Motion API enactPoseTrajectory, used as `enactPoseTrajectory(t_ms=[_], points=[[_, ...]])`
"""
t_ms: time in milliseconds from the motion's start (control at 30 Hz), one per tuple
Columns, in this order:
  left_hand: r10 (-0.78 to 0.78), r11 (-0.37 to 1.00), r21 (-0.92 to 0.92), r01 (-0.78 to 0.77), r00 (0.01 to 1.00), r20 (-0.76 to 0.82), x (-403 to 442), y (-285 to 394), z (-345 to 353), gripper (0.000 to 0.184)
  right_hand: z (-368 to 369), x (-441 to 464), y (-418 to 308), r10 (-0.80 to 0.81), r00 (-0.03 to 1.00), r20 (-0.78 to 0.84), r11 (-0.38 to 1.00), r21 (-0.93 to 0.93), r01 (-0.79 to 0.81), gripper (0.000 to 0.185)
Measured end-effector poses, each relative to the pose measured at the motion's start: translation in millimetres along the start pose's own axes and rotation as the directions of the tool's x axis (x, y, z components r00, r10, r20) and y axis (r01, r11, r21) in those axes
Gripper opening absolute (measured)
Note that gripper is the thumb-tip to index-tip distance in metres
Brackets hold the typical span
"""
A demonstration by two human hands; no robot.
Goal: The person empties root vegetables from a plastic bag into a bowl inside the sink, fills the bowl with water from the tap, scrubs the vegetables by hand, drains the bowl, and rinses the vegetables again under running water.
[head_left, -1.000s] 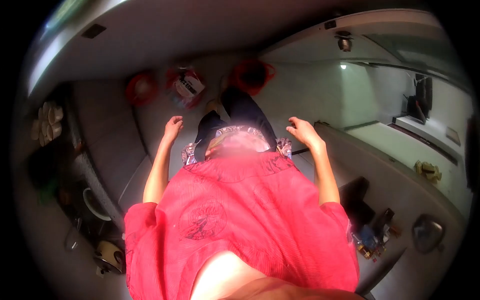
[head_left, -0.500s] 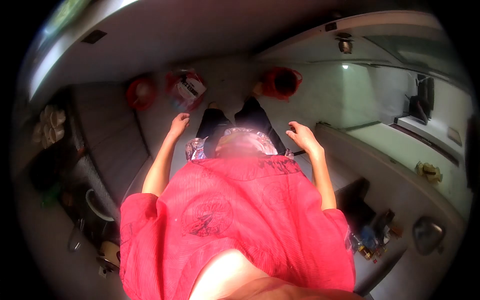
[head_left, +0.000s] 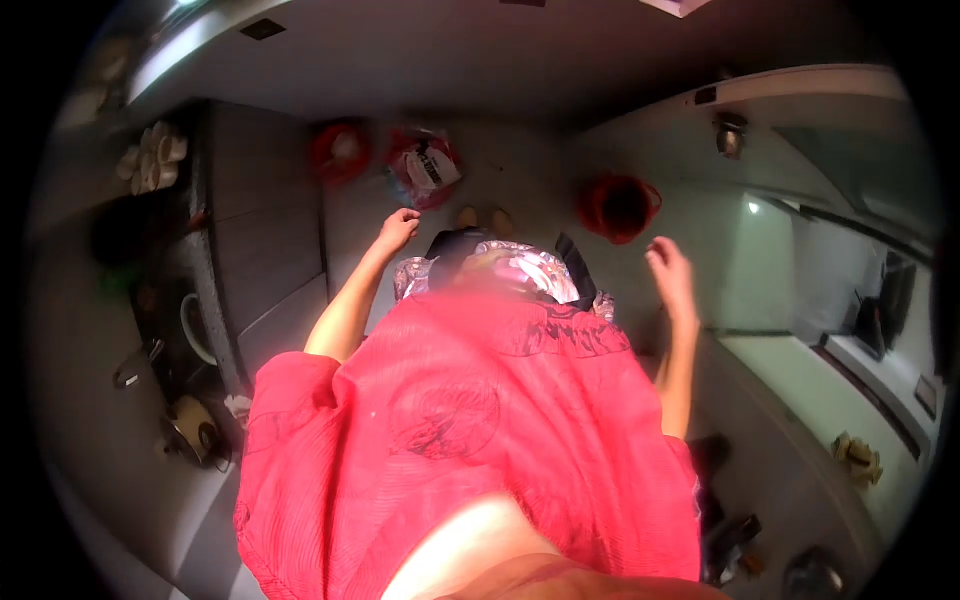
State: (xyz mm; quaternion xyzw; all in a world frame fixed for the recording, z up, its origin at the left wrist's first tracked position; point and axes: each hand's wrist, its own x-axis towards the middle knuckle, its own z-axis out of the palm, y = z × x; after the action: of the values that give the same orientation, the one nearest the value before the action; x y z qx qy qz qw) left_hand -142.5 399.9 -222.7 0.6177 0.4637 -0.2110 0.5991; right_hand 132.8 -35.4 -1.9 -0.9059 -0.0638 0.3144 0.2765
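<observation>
Grey floor [head_left: 530, 150] lies ahead of the person, with a red bucket [head_left: 591, 213] standing just beyond the right hand [head_left: 670, 275], whose fingers are loosely parted and empty, and a printed plastic bag [head_left: 432, 167] ahead of the left hand [head_left: 400, 230], likewise slack with nothing visible in it. One forward step could tip the bucket or snag the bag, since the feet [head_left: 468, 215] stand near both and patterned cloth [head_left: 530, 262] hides ground below. Farther out, a red basin [head_left: 326, 152] sits beside the bag and a dark cabinet [head_left: 262, 190] blocks the left.
</observation>
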Motion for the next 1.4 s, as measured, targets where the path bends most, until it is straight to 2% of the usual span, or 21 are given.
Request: enactPoseTrajectory(t_ms=[67, 133, 200, 233, 267, 333, 433, 500, 567, 700, 767, 867, 1000, 1067, 1133, 1333, 1400], points=[[0.009, 0.999, -0.046, -0.009, 1.000, 0.002, -5.3, 0.6, 9.0, 0.026, -17.2, 29.8, 4.2, -0.098, 0.987, -0.125, 0.986, 0.120, 0.114, 0.037], [-0.036, 0.998, -0.049, 0.036, 0.999, 0.005, -15.4, -2.4, 14.1, 0.027, -30.7, 49.3, -8.0, -0.112, 0.987, -0.116, 0.980, 0.150, 0.129, 0.039], [0.012, 0.990, -0.142, -0.017, 0.999, -0.035, -15.9, -21.3, 21.7, 0.027, -35.0, 65.5, -18.7, -0.103, 0.993, -0.051, 0.992, 0.074, 0.106, 0.041], [0.008, 0.987, -0.158, -0.017, 0.998, -0.057, -26.3, -24.1, 22.7, 0.027, -29.7, 71.4, -22.5, -0.104, 0.994, 0.036, 0.993, 0.060, 0.102, 0.042], [-0.005, 0.986, -0.166, -0.010, 0.996, -0.089, -40.8, -26.6, 29.2, 0.027, -22.4, 88.8, -0.8, -0.204, 0.974, 0.098, 0.976, -0.064, 0.210, 0.041], [-0.019, 0.979, -0.205, -0.013, 0.988, -0.155, -53.7, -42.9, 42.2, 0.026, -7.0, 101.4, 3.0, -0.192, 0.947, 0.257, 0.967, -0.116, 0.228, 0.041], [-0.060, 0.947, -0.322, -0.013, 0.974, -0.217, -75.5, -90.4, 57.7, 0.027, 18.8, 118.1, -9.3, -0.234, 0.843, 0.485, 0.919, -0.172, 0.355, 0.039], [-0.101, 0.928, -0.373, -0.012, 0.954, -0.283, -88.0, -121.3, 68.2, 0.028, 35.9, 129.8, -24.8, -0.246, 0.783, 0.572, 0.868, -0.230, 0.440, 0.040], [-0.136, 0.923, -0.385, -0.014, 0.923, -0.361, -105.9, -148.9, 88.0, 0.031, 49.1, 142.0, -42.4, -0.246, 0.747, 0.618, 0.842, -0.245, 0.480, 0.040], [-0.202, 0.869, -0.495, -0.008, 0.907, -0.370, -127.8, -181.9, 120.8, 0.033, 61.1, 149.2, -75.1, -0.270, 0.688, 0.673, 0.814, -0.222, 0.537, 0.041], [-0.298, 0.850, -0.519, 0.093, 0.897, -0.327, -122.1, -202.1, 139.5, 0.035, 60.2, 152.2, -78.4, -0.290, 0.669, 0.684, 0.808, -0.199, 0.554, 0.040], [-0.284, 0.812, -0.579, 0.074, 0.917, -0.281, -111.6, -231.8, 151.8, 0.036, 55.6, 151.6, -71.5, -0.304, 0.674, 0.673, 0.779, -0.232, 0.583, 0.039], [-0.229, 0.877, -0.477, 0.053, 0.920, -0.318, -112.1, -214.8, 137.5, 0.032, 45.1, 153.0, -56.4, -0.214, 0.690, 0.692, 0.775, -0.309, 0.551, 0.041], [-0.290, 0.848, -0.519, 0.109, 0.915, -0.280, -105.4, -206.9, 133.7, 0.030, 39.7, 153.2, -48.3, -0.167, 0.685, 0.709, 0.779, -0.331, 0.532, 0.041], [-0.338, 0.828, -0.541, 0.147, 0.900, -0.274, -118.7, -170.5, 123.2, 0.030, 38.9, 155.0, -42.7, -0.146, 0.658, 0.739, 0.757, -0.345, 0.554, 0.040], [-0.389, 0.801, -0.570, 0.183, 0.883, -0.263, -145.5, -123.0, 92.9, 0.028, 31.5, 144.3, -71.6, -0.127, 0.689, 0.713, 0.764, -0.373, 0.526, 0.039], [-0.366, 0.800, -0.579, 0.160, 0.894, -0.258, -142.1, -121.4, 85.4, 0.028, 22.9, 137.1, -101.6, -0.240, 0.714, 0.658, 0.826, -0.248, 0.506, 0.038]])
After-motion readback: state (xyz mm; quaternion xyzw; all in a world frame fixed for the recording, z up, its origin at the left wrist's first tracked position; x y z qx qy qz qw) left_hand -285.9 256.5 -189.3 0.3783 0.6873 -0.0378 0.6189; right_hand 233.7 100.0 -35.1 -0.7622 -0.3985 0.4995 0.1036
